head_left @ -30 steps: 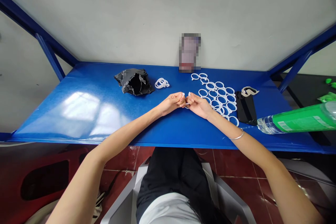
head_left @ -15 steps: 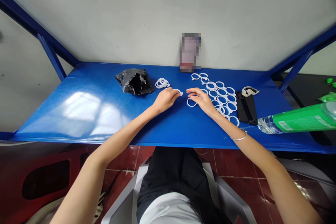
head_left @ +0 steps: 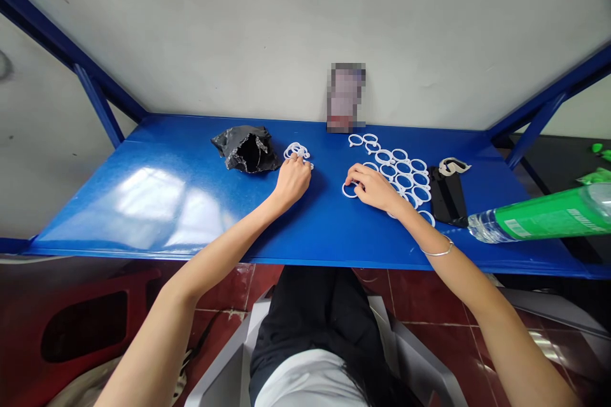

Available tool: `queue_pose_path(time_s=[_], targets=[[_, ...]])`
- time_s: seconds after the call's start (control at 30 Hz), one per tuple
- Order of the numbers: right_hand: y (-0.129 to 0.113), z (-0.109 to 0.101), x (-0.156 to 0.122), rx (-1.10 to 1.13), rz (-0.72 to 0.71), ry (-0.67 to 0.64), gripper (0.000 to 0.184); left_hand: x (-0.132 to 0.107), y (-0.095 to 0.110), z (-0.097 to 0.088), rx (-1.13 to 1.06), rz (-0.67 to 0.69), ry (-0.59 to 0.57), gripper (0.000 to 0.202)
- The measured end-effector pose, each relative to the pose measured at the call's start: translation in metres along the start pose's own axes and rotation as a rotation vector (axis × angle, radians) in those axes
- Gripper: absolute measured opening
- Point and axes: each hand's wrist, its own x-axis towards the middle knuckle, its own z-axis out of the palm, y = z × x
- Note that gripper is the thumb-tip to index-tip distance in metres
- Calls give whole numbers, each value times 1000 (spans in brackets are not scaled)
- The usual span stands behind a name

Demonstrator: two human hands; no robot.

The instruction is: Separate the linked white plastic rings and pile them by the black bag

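My left hand (head_left: 293, 179) is over the near side of a small heap of white plastic rings (head_left: 296, 148), beside the torn black plastic bag (head_left: 244, 149). Its fingers are curled, and a bit of white ring shows at their right edge; the fingertips are partly hidden. My right hand (head_left: 375, 187) has its thumb and fingers closed at the rim of a single white ring (head_left: 350, 195) lying flat on the table. Under and beyond that hand, more white rings (head_left: 403, 166) lie spread side by side, each with a small eyelet.
The blue table (head_left: 305, 241) stands against a pale wall. A blurred, phone-like object (head_left: 344, 98) leans there. On the right are a black phone (head_left: 449, 197), a white curled strap-like item (head_left: 453, 166) and a green-labelled bottle (head_left: 544, 213) lying on its side.
My left hand has moved left with white ring pieces, from the middle of the table to the small heap. My right hand has lowered onto the single ring, its fingers now more bent.
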Motion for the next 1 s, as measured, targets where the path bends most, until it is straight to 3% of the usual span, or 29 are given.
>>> queue_pose_path(time_s=[0.23,0.43,0.53,0.73,0.83,1.0], targets=[[-3,5,2,151,8,28,33,-2,11,-8,-165,8,127,23],[0,9,2,115,-48,9,26,-8,23,-4,-396,382,85,24],[2,11,2,66,-58,6,21,-10,29,6,-439,436,17,24],[-1,11,2,101,-80,12,13,-7,28,12,-715,348,-54,18],[-6,11,2,281,-64,3,9,-7,25,8,-976,246,-110,25],[-13,12,4,667,116,-74,11,-4,24,0,-1391,69,-281,45]])
